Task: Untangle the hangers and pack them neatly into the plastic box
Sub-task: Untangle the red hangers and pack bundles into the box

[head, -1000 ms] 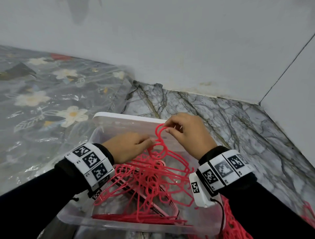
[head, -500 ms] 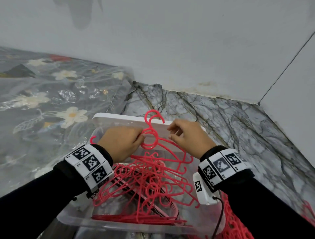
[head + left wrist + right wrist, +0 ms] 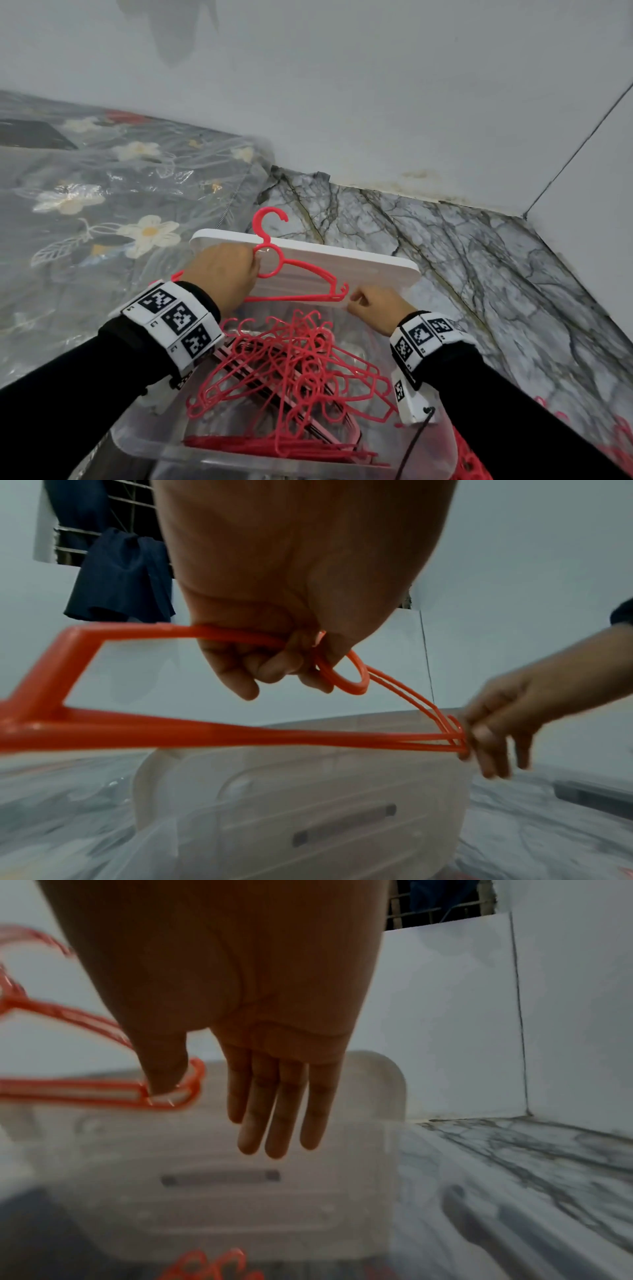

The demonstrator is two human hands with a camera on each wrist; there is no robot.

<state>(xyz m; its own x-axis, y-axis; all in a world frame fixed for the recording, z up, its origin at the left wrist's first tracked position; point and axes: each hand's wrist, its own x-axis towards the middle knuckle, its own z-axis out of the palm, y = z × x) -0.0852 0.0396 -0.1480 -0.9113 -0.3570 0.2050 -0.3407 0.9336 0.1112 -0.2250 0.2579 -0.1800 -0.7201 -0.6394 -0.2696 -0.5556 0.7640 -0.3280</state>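
Hanger (image 3: 294, 270) up clear of the pile (image 3: 291, 377), level above the box (image 3: 150, 442). Left hand (image 3: 222, 270) curled round its neck ring; right hand (image 3: 373, 305) pinching its end tip, other fingers (image 3: 277, 1123) straight. Untangling step apparently done here. Next, probably: lower flat, aligned with the packed stack, hook clear of loose ones.

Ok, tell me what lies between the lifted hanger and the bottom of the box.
The lifted hanger, held by the left hand and the right hand, hangs over the open plastic box. Below it a loose tangle of red hangers sits on the flatter stack, so it cannot lie flat until those are straightened.
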